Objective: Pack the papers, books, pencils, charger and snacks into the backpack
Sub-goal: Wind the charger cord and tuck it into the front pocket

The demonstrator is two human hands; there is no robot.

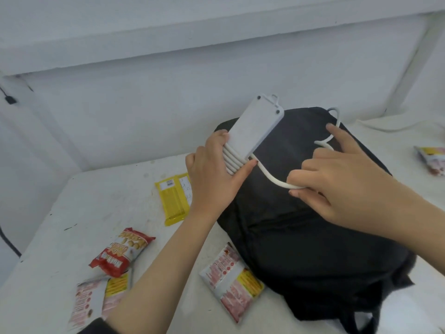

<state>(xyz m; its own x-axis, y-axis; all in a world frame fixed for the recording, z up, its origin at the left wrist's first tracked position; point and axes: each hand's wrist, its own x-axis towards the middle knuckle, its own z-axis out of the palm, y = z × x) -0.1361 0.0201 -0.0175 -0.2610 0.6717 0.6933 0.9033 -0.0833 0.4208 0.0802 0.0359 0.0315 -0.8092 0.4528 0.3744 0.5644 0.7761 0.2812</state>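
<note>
The left hand [214, 172] reaches in from the lower left, forearm stretched over the table [96, 201]. It grips the lower end of the white charger [255, 124], with the fingers wrapped round the side where the cord [269, 175] is wound in several turns and the thumb pressed across the turns in front. The charger is tilted, its upper end pointing up and away, above the far left part of the black backpack [301, 237].

The right hand [337, 179] comes in from the right over the backpack. Its lower fingers and thumb are curled round the loose cord, and its forefinger is stretched out toward a loop further along. The cord sags in a curve between the two hands.

The backpack lies flat on the table. To its left lie a yellow packet [173, 198], a red snack bag [122, 251] and a pink packet [96, 300]. A second pink packet [231, 280] lies just beside the backpack's near left side. A third pink packet [431, 160] lies at the far right.
</note>
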